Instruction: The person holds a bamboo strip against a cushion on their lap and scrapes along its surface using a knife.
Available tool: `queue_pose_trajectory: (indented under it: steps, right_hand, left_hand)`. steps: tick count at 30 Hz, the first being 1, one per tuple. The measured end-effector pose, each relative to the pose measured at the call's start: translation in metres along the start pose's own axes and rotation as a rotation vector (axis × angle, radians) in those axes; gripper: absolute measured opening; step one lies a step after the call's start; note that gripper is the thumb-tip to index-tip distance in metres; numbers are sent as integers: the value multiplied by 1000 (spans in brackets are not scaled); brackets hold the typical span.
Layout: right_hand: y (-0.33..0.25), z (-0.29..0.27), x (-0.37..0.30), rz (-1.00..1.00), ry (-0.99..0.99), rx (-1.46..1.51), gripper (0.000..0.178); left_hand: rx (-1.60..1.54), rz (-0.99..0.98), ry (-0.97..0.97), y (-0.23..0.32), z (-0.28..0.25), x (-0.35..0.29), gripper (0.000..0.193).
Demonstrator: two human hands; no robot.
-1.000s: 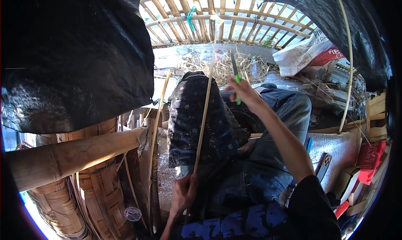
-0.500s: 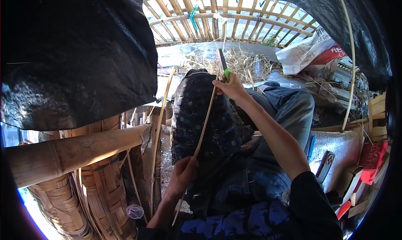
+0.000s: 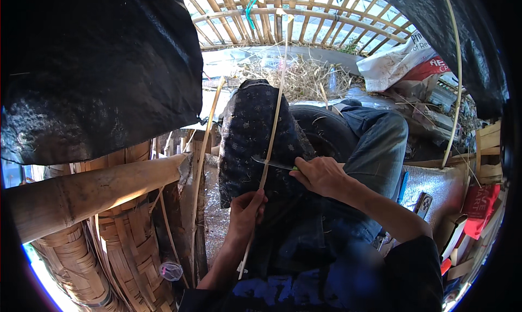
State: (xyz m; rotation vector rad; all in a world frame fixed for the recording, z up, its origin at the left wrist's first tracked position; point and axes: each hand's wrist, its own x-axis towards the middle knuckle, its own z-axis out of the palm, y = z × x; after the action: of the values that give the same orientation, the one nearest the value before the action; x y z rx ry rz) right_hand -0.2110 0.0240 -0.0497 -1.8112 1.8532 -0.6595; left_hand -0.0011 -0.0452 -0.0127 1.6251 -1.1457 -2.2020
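Observation:
A long, thin bamboo strip [image 3: 276, 116] runs from near the far slatted fence down past my lap. My left hand [image 3: 246, 209] pinches it close to its lower end. In my right hand [image 3: 322, 176] is a knife [image 3: 278, 164] with a green handle, mostly covered by my fingers. The blade points left and lies across the strip, just above my left hand; whether it touches cannot be told. Beneath the strip, a dark patterned cloth [image 3: 246, 128] covers my raised leg.
A thick bamboo pole [image 3: 98, 195] juts in from the left below a black sheet [image 3: 98, 72]. Woven bamboo [image 3: 130, 252] stands under it. A tire [image 3: 321, 130] lies beyond my lap, near dry straw [image 3: 293, 78]. At right are a phone [image 3: 424, 204] and a red packet [image 3: 482, 209].
My right hand has come down toward me from the strip's upper part, and the knife has swung from pointing away to pointing left across the strip. My left hand still pinches the strip.

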Motion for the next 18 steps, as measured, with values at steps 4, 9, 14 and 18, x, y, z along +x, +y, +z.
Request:
queue_pose_trajectory:
  steps: [4, 9, 14, 18]
  right_hand:
    - [5, 12, 2, 3, 2, -26, 32]
    - [1, 18, 1, 42, 12, -87, 33]
    - [6, 19, 12, 85, -1, -110, 35]
    - [36, 17, 40, 205, 50, -173, 37]
  left_hand:
    - [-50, -5, 98, -11, 4, -2, 27]
    - [-5, 43, 101, -11, 8, -8, 29]
    - [96, 30, 148, -12, 13, -15, 32]
    - [175, 8, 137, -11, 13, -24, 33]
